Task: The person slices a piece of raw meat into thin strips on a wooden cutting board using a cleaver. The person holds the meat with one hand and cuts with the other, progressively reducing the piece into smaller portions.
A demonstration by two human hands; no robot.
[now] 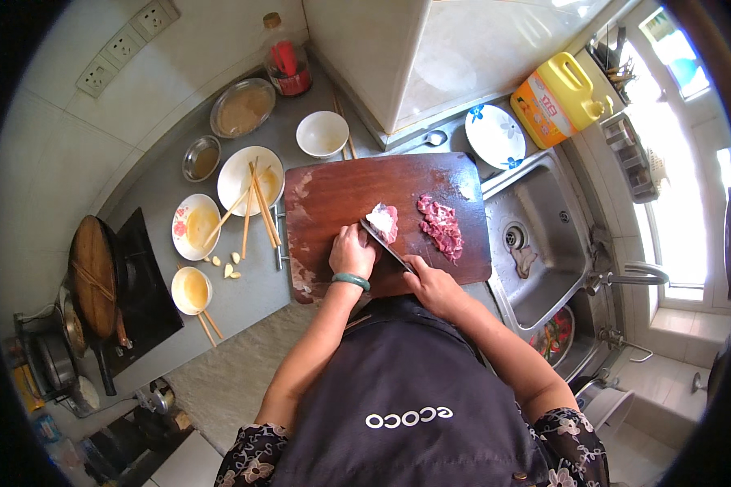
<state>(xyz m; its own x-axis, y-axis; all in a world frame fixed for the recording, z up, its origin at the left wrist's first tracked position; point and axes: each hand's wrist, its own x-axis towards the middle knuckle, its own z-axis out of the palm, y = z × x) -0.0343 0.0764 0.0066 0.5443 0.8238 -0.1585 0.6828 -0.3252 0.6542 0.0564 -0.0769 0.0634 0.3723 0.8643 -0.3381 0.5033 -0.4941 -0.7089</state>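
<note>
A brown wooden cutting board [353, 179] lies on the counter before me. On its middle is a piece of raw meat with white fat [382, 220]. My left hand [353, 251], with a green bangle at the wrist, presses at the near side of this piece, its fingers curled. The handle of a kitchen knife [391, 248] is in my right hand [435, 286], and the blade slants up to the left, against the meat beside my left fingertips. Sliced raw red meat [441, 226] forms a long heap on the right of the board.
Left of the board stand bowls of beaten egg [198, 226], a white bowl with chopsticks [234, 182] and several garlic cloves [228, 270]. A steel sink [539, 292] adjoins the board's right side. A patterned plate [495, 137] and yellow detergent jug [554, 100] stand behind it.
</note>
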